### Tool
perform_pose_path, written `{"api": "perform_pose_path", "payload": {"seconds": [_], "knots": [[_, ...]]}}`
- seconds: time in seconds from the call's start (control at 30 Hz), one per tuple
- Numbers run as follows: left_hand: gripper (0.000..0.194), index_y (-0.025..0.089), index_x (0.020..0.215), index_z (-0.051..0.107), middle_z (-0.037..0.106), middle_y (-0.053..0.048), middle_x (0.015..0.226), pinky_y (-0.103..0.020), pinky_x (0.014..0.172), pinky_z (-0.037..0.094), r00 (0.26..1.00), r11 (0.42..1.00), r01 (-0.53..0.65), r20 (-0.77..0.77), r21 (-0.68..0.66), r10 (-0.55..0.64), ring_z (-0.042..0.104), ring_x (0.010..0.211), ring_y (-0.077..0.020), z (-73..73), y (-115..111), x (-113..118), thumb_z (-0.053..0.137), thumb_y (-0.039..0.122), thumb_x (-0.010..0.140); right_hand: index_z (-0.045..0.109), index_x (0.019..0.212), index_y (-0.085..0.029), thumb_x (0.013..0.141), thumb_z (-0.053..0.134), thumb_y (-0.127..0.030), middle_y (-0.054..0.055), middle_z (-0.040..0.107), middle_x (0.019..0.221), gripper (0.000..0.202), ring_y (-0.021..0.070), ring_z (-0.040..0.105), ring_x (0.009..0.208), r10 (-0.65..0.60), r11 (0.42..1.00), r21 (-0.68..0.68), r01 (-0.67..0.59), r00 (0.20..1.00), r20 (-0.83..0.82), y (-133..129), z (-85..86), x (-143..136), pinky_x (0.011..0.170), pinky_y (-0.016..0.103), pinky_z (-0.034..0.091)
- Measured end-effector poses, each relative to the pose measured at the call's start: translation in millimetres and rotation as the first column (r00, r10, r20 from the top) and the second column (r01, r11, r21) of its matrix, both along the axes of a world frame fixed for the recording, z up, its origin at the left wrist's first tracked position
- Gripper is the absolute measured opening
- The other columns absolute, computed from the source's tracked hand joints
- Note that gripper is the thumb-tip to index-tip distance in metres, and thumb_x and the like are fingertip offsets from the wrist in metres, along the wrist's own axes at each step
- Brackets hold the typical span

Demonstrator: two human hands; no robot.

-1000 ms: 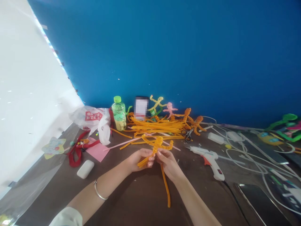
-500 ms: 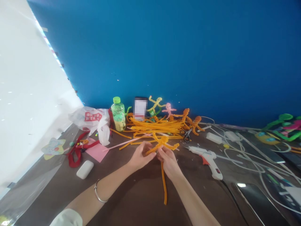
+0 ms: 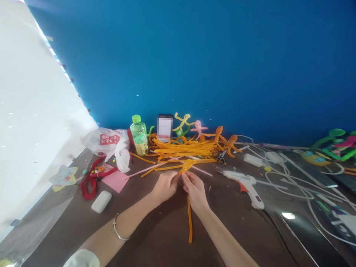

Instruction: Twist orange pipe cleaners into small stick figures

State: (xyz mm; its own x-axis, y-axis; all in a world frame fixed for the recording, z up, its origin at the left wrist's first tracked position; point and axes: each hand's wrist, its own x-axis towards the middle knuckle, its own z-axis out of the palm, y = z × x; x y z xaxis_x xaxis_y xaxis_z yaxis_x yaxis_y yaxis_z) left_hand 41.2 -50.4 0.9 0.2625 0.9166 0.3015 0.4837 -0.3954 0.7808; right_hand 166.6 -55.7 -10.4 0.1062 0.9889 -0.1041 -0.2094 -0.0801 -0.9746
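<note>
Between my two hands is an orange pipe cleaner figure (image 3: 188,165), its rounded, coiled top rising above my fingertips. My left hand (image 3: 167,186) grips it from the left with curled fingers. My right hand (image 3: 194,186) pinches it from the right, thumb and fingertips close to those of the left. One long straight orange strand (image 3: 190,222) hangs below my right fingers toward me. Most of the figure's lower part is hidden by my fingers. Just behind lies a pile of loose orange pipe cleaners (image 3: 186,149).
Finished orange figures (image 3: 231,144) and scissors (image 3: 220,159) sit by the pile. A glue gun (image 3: 247,185) and a phone (image 3: 311,237) lie right, among white cables. Left are a bottle (image 3: 139,137), plastic bag (image 3: 107,139), pink paper (image 3: 116,181) and white case (image 3: 101,201).
The figure has turned in my hands, so its side limbs, spread out before, no longer show. Both hands have drawn slightly closer together, and the hanging strand has swung a little left.
</note>
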Motion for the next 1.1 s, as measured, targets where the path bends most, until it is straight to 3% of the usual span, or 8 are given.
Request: {"api": "perform_pose_path", "payload": {"seconds": [0.07, 0.13, 0.23, 0.53, 0.73, 0.87, 1.0, 1.1], "knots": [[0.029, 0.016, 0.065, 0.051, 0.053, -0.001, 0.058, -0.023, 0.051, 0.040, 0.981, 0.976, 0.032, 0.194, -0.216, 0.011, 0.051, 0.051, -0.0111, 1.3, 2, 1, 0.038, 0.033, 0.084, 0.062, 0.080, -0.016, 0.064, 0.066, -0.046, -0.001, 0.053, 0.062, 0.035, 0.0064, 0.037, 0.046, 0.018, 1.000, 0.003, -0.018, 1.000, -0.002, 0, 0.9, 0, 0.039, 0.019, 0.024], [0.029, 0.015, 0.065, 0.051, 0.050, 0.001, 0.051, -0.022, 0.044, 0.038, 0.924, 0.900, 0.127, 0.379, -0.416, 0.045, 0.048, 0.043, -0.0100, 0.6, 5, 2, 0.044, 0.039, 0.080, 0.063, 0.082, -0.015, 0.064, 0.066, -0.046, 0.000, 0.054, 0.063, 0.036, 0.0064, 0.038, 0.046, 0.040, 0.999, 0.018, -0.040, 0.999, -0.004, 1, 2.6, 2, 0.039, 0.020, 0.024], [0.029, 0.014, 0.063, 0.051, 0.047, 0.003, 0.049, -0.020, 0.040, 0.034, 0.788, 0.791, 0.306, 0.608, -0.530, 0.103, 0.044, 0.039, -0.0076, -1.3, 11, 1, 0.055, 0.041, 0.072, 0.064, 0.086, -0.015, 0.063, 0.067, -0.045, 0.000, 0.054, 0.063, 0.038, 0.0064, 0.037, 0.046, 0.063, 0.998, 0.031, -0.063, 0.998, -0.001, 3, 4.7, 4, 0.039, 0.020, 0.024], [0.014, 0.010, 0.069, 0.054, 0.040, 0.003, 0.055, -0.015, 0.038, 0.021, 0.380, 0.606, 0.667, 0.897, -0.433, 0.224, 0.032, 0.041, -0.0019, 0.9, 16, -9, 0.060, 0.022, 0.070, 0.062, 0.092, -0.016, 0.067, 0.066, -0.041, -0.006, 0.041, 0.055, 0.035, 0.0040, 0.027, 0.043, 0.165, 0.986, 0.014, -0.165, 0.980, -0.115, 6, 6.7, -4, 0.039, 0.019, 0.020], [0.004, 0.011, 0.068, 0.048, 0.026, 0.005, 0.052, -0.011, 0.033, 0.015, 0.267, 0.304, 0.876, 0.902, -0.373, 0.339, 0.023, 0.038, -0.0017, 2.1, 15, -17, 0.051, 0.012, 0.070, 0.063, 0.086, -0.018, 0.068, 0.066, -0.041, -0.002, 0.049, 0.063, 0.029, 0.0059, 0.035, 0.049, 0.241, 0.970, 0.016, -0.241, 0.967, -0.078, 6, 8.6, 1, 0.044, 0.020, 0.027], [0.013, 0.014, 0.061, 0.040, 0.019, 0.007, 0.051, -0.010, 0.031, 0.013, 0.267, 0.125, 0.928, 0.862, -0.350, 0.431, 0.018, 0.035, -0.0016, 2.2, 11, -21, 0.047, 0.010, 0.071, 0.064, 0.089, -0.019, 0.071, 0.063, -0.042, 0.001, 0.056, 0.070, 0.029, 0.0095, 0.043, 0.056, 0.361, 0.932, 0.031, -0.360, 0.930, -0.067, 3, 10.5, 6, 0.052, 0.023, 0.034], [0.009, 0.013, 0.065, 0.042, 0.023, 0.006, 0.051, -0.011, 0.032, 0.014, 0.303, 0.123, 0.913, 0.850, -0.388, 0.432, 0.022, 0.036, -0.0022, 2.8, 9, -18, 0.047, 0.011, 0.072, 0.063, 0.081, -0.018, 0.068, 0.066, -0.043, 0.000, 0.053, 0.066, 0.029, 0.0088, 0.039, 0.054, 0.384, 0.923, 0.054, -0.381, 0.922, -0.055, 2, 11.6, 9, 0.049, 0.022, 0.031], [0.009, 0.011, 0.072, 0.049, 0.034, 0.004, 0.051, -0.012, 0.033, 0.018, 0.366, 0.234, 0.858, 0.863, -0.458, 0.348, 0.030, 0.037, -0.0029, 3.4, 9, -10, 0.048, 0.020, 0.074, 0.058, 0.070, -0.016, 0.067, 0.065, -0.046, -0.002, 0.047, 0.058, 0.031, 0.0069, 0.033, 0.048, 0.315, 0.949, 0.044, -0.313, 0.945, -0.088, 1, 12.2, 8, 0.043, 0.021, 0.025]]}}
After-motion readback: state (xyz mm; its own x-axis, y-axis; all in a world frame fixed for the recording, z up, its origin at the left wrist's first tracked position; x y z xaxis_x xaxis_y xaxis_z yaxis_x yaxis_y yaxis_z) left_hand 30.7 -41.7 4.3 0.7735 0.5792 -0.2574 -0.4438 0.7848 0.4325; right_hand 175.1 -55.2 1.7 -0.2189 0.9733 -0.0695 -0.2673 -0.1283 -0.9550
